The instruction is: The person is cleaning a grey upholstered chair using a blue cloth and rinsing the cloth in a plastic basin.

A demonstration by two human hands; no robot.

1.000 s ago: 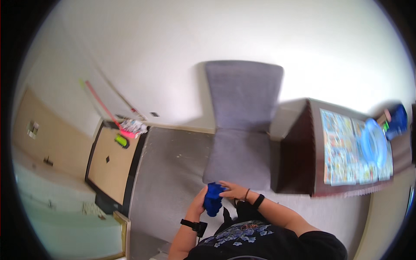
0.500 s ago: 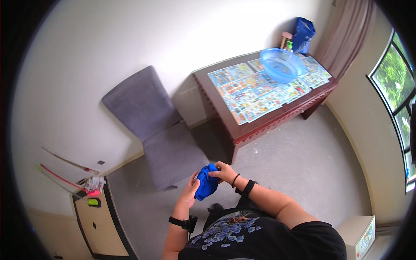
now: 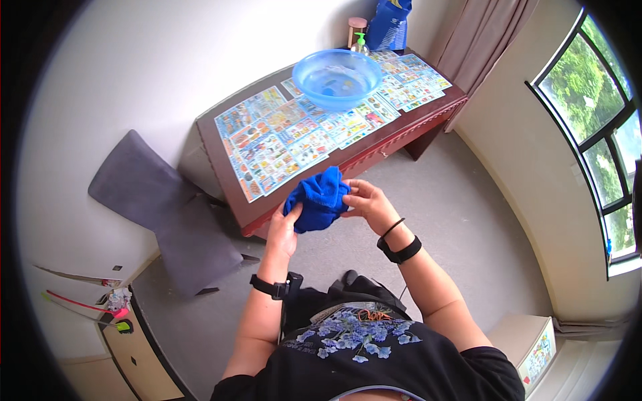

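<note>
A bunched bright blue cloth point(image 3: 315, 200) is held up in front of my body, near the table's front edge. My left hand point(image 3: 283, 232) grips its left side, with the thumb lying over the folds and the other fingers mostly hidden behind. At the cloth's right edge is my right hand point(image 3: 371, 204), its thumb and fingers curled around the margin. Beyond the cloth, a translucent blue basin point(image 3: 302, 83) stands on the dark red-brown wooden table point(image 3: 235, 208).
Colourful printed sheets point(image 3: 267, 144) cover much of the tabletop. Behind the basin stand a green-topped pump bottle point(image 3: 360, 45), a pink-lidded container point(image 3: 356, 30) and a blue bag point(image 3: 388, 27). A grey chair point(image 3: 180, 220) is at left; mops point(image 3: 117, 311) lean by the wall.
My view has swung right and nearer the table. Both hands have lifted the cloth higher in view, and it now looks looser. My right fingers have shifted from its top to its right edge.
</note>
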